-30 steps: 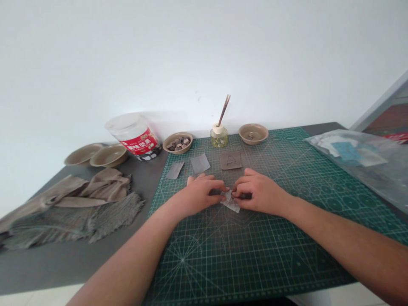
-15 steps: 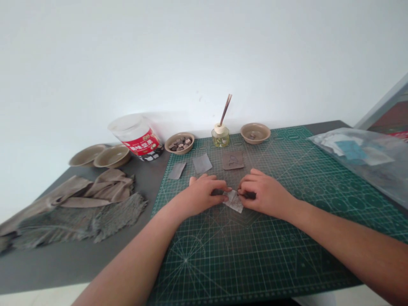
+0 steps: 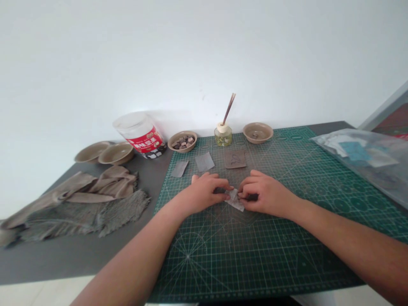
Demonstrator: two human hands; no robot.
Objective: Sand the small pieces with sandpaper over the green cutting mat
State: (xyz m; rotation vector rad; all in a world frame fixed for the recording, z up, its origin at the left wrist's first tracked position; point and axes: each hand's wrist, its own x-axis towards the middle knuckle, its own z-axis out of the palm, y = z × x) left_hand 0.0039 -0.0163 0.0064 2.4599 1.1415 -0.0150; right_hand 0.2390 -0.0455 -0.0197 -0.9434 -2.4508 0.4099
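A small, creased grey-white sheet (image 3: 235,201) lies on the green cutting mat (image 3: 219,255) between my hands. My left hand (image 3: 204,193) is closed, thumb and forefinger pinching the sheet's left side. At its right edge my right hand (image 3: 263,193) is closed too, with the fingertips pressed together. A small dark bit shows at those fingertips, too little to name. Just beyond my hands lie a brown square sheet (image 3: 235,159) with handwritten marks and two grey sheets, one squarish (image 3: 204,162) and one narrower (image 3: 180,168).
Behind are a bowl of small stones (image 3: 182,141), a reed diffuser (image 3: 223,135) and a bowl (image 3: 258,133) with a few bits. Leftward are a red-labelled plastic tub (image 3: 140,136), two bowls (image 3: 116,154) and crumpled cloths (image 3: 86,204). A clear plastic bag (image 3: 363,157) lies right.
The whole view has shifted slightly, so things appear a little further right. Both hands keep nearly the same pinch at the creased sheet.
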